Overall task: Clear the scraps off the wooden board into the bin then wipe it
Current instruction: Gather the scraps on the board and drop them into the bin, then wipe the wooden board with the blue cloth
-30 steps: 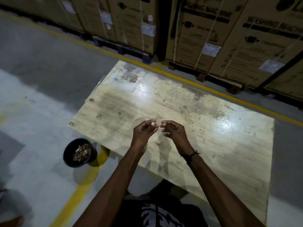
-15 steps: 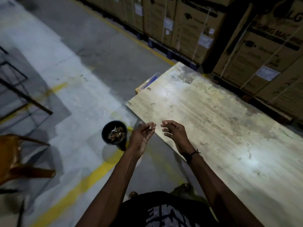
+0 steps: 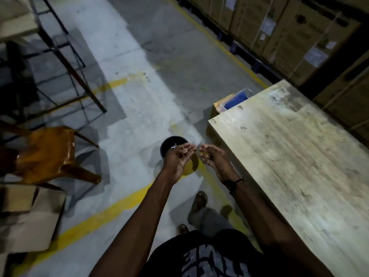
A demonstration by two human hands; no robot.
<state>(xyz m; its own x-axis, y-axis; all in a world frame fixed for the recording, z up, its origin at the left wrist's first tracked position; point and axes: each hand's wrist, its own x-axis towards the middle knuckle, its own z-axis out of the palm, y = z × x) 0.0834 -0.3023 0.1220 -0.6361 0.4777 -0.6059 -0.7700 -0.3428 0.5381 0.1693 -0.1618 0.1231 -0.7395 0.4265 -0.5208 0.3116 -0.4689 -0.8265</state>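
Over the bin (image 3: 166, 145), both hands (image 3: 196, 159) cup scraps (image 3: 184, 150); the wooden board (image 3: 295, 156) runs lengthwise away rightward.

A bin (image 3: 168, 145) is seen on the floor just left of the wooden board (image 3: 295, 156). Both hands are held above the bin, a chair (image 3: 50, 154) well to its left.

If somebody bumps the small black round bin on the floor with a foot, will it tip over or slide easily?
The small black round bin looks light: it is small and seems to hold only a few scraps, so a bump would probably slide it on the smooth painted floor. Tipping seems less likely, since it looks squat, though the left hand hides part of it.
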